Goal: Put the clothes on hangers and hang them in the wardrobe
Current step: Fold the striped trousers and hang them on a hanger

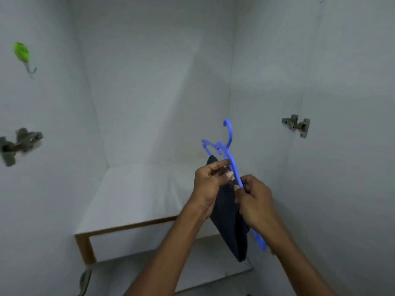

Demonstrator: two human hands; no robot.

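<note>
Head view puts the blue hanger [232, 165] dead centre, tilted steeply, hook up toward the back of the wardrobe [149, 92] and its far arm running down past your right wrist. Draped along it is the dark garment [228, 223], hanging in a narrow fold below both hands, held in the air in front of the white shelf [132, 197] and not resting on it.

Your left hand [210, 184] pinches the cloth against the hanger just under the neck, and your right hand [255, 201] clamps fingers on the hanger's arm and the fabric edge beside it. Close together, both of them, almost touching. That looks like a fitting grip: one hand steadies the frame while the other works the fabric over the shoulder. My read is the garment isn't seated yet, so hanging comes later.

Out wider: a green wall hook [22, 55] on the left panel, and a metal door hinge [297, 126] on the right panel. No rail shows in view. No label, brand or writing can be read on anything.
</note>
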